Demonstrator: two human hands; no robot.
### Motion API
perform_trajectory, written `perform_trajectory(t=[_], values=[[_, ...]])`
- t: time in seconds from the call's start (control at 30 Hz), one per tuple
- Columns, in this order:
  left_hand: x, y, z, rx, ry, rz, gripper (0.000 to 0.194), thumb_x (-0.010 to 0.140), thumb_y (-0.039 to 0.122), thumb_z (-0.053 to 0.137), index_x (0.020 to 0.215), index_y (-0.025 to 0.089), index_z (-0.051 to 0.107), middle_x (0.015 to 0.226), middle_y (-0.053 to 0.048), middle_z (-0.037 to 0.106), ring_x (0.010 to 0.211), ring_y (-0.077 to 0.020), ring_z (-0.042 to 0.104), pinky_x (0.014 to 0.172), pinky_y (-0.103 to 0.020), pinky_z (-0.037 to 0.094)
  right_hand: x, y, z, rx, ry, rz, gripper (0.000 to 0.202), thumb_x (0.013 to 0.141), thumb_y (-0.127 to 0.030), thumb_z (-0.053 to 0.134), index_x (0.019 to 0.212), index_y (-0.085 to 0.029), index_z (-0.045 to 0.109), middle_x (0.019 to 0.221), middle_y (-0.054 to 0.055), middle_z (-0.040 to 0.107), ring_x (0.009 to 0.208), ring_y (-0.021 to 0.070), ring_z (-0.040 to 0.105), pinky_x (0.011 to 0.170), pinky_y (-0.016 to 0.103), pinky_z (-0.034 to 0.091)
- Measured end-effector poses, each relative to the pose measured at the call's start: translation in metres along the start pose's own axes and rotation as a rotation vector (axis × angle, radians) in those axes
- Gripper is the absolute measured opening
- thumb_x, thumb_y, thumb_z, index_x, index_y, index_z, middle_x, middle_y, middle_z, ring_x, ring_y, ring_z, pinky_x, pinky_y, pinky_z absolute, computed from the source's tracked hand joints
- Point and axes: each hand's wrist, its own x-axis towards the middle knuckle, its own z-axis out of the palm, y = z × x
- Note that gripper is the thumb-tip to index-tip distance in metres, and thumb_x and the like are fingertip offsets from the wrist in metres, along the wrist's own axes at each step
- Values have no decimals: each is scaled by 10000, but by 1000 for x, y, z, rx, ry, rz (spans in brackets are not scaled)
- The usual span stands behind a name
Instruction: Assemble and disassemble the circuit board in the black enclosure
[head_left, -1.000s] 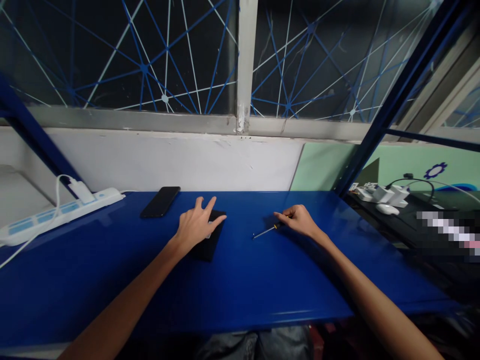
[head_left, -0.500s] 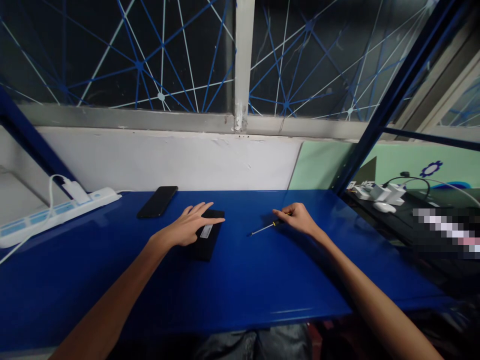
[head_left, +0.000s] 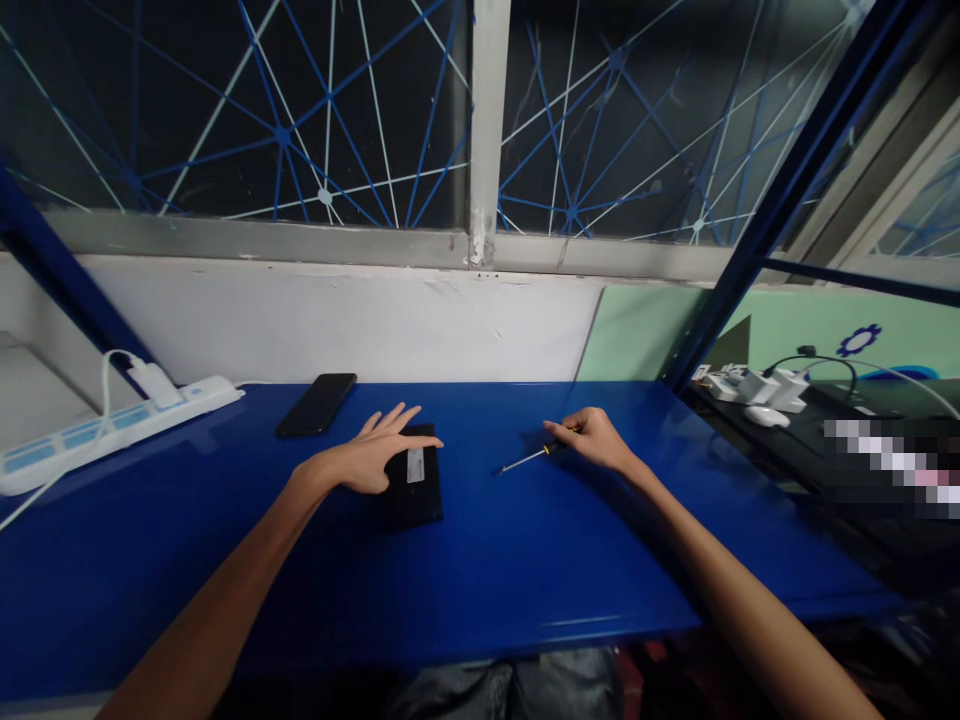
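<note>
Fingers spread, my left hand [head_left: 382,453] lies over the left and far part of a flat black rectangular case [head_left: 420,500] with a white label on it. The hand covers part of the case, so its exact kind is unclear. To the right, my right hand [head_left: 592,437] is closed round the dark and yellow handle of a screwdriver [head_left: 523,460]. The screwdriver's metal shaft points left and toward me, its tip low over the table and apart from the case.
A black smartphone [head_left: 316,404] lies behind my left hand on the blue table [head_left: 525,570]. At the far left is a white power strip [head_left: 127,430] with a plugged-in charger and cable. White adapters [head_left: 784,388] and cables sit on a dark surface to the right, past the blue frame post [head_left: 720,290].
The black case has turned under my left hand, its near end swinging to the right. My left hand has shifted slightly left. The right hand and screwdriver are nearly still.
</note>
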Motion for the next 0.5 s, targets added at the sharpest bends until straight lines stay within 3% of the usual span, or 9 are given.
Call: perform_trajectory(t=[0.1, 0.2, 0.33, 0.43, 0.5], values=[[2, 1, -1, 17, 28, -24, 895, 636, 74, 689, 1422, 395, 408, 1609, -57, 28, 1443, -414, -2, 1098, -681, 115, 0, -1, 0, 6, 5, 12, 623, 833, -657, 455, 446, -199, 288, 510, -46, 198, 506, 84, 162, 471, 258, 151], [4, -2, 1, 19, 94, -53, 764, 621, 333, 806, 1335, 313, 536, 1604, -106, 102, 1442, -438, 31, 1099, -673, 91, 0, -4, -1, 15, 34, 34, 625, 832, -665, 455, 460, -205, 255, 513, -48, 184, 503, 82, 158, 472, 262, 139], [7, -3, 3, 14, 146, -70, 711, 622, 634, 756, 1208, 249, 636, 1559, -157, 252, 1436, -437, 116, 1094, -673, 74, 0, -6, 0, 55, 61, 38, 624, 832, -676, 451, 479, -212, 227, 524, -47, 171, 513, 85, 156, 479, 264, 130], [12, 6, 6, -57, 218, -16, 682, 720, 680, 655, 1253, 257, 615, 1510, -145, 357, 1380, -399, 311, 1096, -625, 190, 1, -7, 3, 102, 71, 34, 624, 831, -690, 445, 495, -215, 218, 533, -46, 171, 519, 86, 159, 483, 264, 131], [18, 19, 10, -136, 342, 48, 583, 809, 613, 609, 1270, 256, 606, 1448, -115, 453, 1290, -331, 455, 1063, -516, 337, 0, -8, 6, 140, 68, 31, 621, 835, -682, 451, 496, -214, 223, 530, -47, 175, 514, 84, 163, 481, 264, 130]])
